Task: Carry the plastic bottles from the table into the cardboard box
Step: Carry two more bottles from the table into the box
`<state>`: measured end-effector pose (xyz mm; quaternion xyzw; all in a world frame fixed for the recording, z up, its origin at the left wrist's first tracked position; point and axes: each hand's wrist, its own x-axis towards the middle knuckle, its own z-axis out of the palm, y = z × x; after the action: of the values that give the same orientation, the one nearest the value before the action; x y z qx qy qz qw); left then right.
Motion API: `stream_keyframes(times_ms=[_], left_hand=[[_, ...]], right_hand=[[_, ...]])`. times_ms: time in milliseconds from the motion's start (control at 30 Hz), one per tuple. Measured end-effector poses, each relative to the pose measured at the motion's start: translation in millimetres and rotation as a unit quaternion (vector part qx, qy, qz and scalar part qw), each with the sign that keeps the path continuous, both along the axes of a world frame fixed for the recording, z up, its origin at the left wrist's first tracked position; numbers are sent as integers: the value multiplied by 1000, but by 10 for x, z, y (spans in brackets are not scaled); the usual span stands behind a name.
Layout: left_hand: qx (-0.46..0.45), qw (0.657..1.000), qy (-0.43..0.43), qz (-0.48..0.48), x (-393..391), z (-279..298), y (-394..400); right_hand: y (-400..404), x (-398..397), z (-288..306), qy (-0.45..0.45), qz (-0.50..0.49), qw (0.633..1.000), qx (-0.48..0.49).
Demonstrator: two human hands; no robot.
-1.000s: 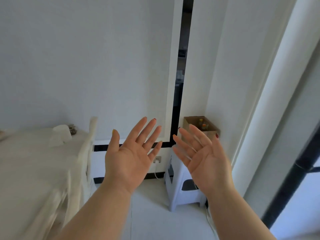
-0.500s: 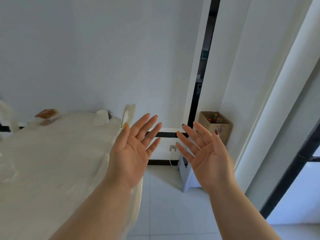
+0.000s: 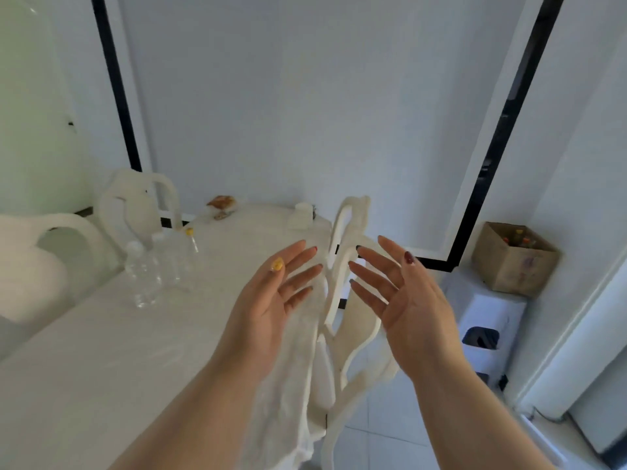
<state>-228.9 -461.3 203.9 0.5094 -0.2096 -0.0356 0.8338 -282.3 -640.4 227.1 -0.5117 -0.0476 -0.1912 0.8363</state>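
Note:
Three clear plastic bottles stand together on the white table (image 3: 101, 351) at its left: a near one with a clear cap (image 3: 140, 276), a middle one (image 3: 166, 259), and a far one with a yellow cap (image 3: 189, 252). The brown cardboard box (image 3: 512, 266) sits on a white plastic stool (image 3: 488, 320) at the right wall, with coloured caps showing inside. My left hand (image 3: 271, 307) and right hand (image 3: 403, 300) are raised in front of me, palms facing each other, fingers spread, holding nothing. Both hands hover right of the bottles, apart from them.
A white carved chair (image 3: 349, 300) stands at the table's right edge, between my hands and the stool. Two more white chairs (image 3: 135, 205) stand at the left. A brown shell-like ornament (image 3: 222, 203) and a white tissue roll (image 3: 302, 213) lie at the table's far end.
The view has swung left, away from the box: the table and the bottles have come into sight and the box has slid to the right. Both hands stay raised and empty.

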Motion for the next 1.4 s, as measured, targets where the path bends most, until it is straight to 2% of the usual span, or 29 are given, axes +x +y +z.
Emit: stream_keyframes(times_ms=[267,533,800,1100,1233,1400], left_hand=[[74,996,-47,26,528,-108,1836],[94,989,-45,100,1247,-270,2868],[108,974,-1,197,2229,-603,3255],[172,942,80,278,3274,-965,3432],[235,922,86,297,3633,-1184,3488],[313,893,131,296,4029,-1504,3559]], right_hand=[[1657,561,-315,7,-23,1000,19],[2613,1377,-405,26,-17,999,-14],[2966,2496,-634,86,-14,994,-70],[3089,3764,-981,148,-12,974,-173],[3141,4287,-1206,171,-48,948,-264],[3205,4856,-1573,251,-69,899,-351]])
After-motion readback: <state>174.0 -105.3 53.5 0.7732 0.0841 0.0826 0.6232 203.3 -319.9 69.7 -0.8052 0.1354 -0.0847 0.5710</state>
